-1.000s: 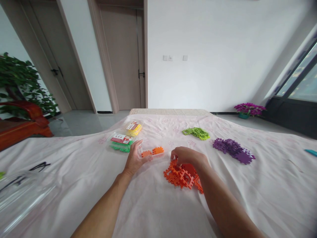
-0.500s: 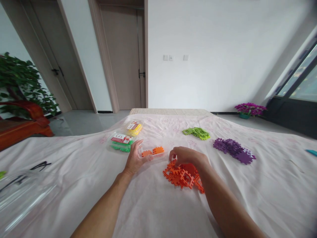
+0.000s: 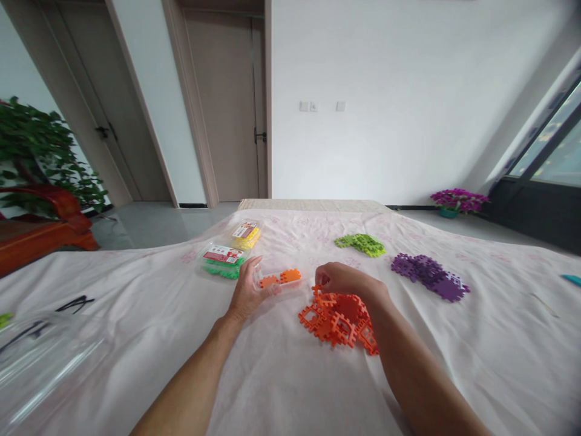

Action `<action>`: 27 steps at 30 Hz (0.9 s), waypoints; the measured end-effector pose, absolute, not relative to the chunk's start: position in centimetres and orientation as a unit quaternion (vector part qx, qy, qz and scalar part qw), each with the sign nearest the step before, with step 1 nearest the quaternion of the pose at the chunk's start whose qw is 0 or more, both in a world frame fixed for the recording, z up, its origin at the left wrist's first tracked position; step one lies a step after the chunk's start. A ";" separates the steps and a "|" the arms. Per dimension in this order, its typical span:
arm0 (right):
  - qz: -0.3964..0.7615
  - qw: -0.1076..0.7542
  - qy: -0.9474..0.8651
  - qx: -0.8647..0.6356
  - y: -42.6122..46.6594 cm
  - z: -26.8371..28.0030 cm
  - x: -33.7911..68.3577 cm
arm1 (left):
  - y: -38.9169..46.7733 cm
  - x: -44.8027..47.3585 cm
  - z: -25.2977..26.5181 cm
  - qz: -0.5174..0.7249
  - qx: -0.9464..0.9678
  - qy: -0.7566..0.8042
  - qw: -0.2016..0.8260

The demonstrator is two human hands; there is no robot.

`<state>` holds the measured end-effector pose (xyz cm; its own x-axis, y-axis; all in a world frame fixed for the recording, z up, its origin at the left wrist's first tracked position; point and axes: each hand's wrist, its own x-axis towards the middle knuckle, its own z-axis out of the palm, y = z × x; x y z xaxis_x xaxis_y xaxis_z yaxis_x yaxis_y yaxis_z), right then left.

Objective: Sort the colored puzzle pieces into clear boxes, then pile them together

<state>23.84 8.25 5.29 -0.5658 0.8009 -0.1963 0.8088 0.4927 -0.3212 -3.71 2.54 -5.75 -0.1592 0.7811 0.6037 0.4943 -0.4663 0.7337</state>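
My left hand (image 3: 249, 289) grips the left end of a clear plastic box (image 3: 290, 289), thumb in front and fingers behind. Inside that box lie flat orange puzzle pieces (image 3: 290, 276) with notched edges. Over the far side of a loose heap of orange puzzle pieces (image 3: 324, 330), my right hand (image 3: 340, 280) has its fingers pinched together on an orange puzzle piece (image 3: 316, 292) at the top of the heap. The back of the hand and the wrist hide part of the heap.
Labelled clear boxes hold green pieces (image 3: 222, 269) and yellow pieces (image 3: 249, 239) at left. Piles of lime pieces (image 3: 363, 243) and purple pieces (image 3: 429, 277) lie at right. Large clear plastic containers (image 3: 49, 363) and black-framed glasses (image 3: 75, 304) sit near left on the cloth (image 3: 272, 375).
My right hand has lifted slightly and shifted a little away from me, uncovering more of the orange heap, with an orange piece at its fingertips. My left hand and the box stay put.
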 end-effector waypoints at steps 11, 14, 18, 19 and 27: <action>-0.122 -0.214 0.834 0.494 8.4 6.6 23.3 | 2.4 -3.7 -5.3 0.564 0.646 0.501 0.119; -0.106 -0.202 0.834 0.502 8.2 5.8 22.1 | 2.1 -3.6 -5.0 0.561 0.647 0.502 0.124; -0.116 -0.165 0.837 0.509 7.9 5.8 21.6 | 2.2 -3.5 -5.1 0.568 0.645 0.495 0.132; -0.120 -0.158 0.837 0.511 7.8 6.0 21.7 | 2.3 -3.5 -5.1 0.572 0.643 0.492 0.135; -0.212 -0.113 0.834 0.496 7.3 6.7 22.4 | 2.5 -3.6 -5.6 0.576 0.641 0.486 0.146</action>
<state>22.40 7.33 6.72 -0.4819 0.8760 -0.0227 0.7805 0.4173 -0.4656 -3.58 2.49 -5.56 -0.1347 0.7911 0.5967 0.4550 -0.4855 0.7465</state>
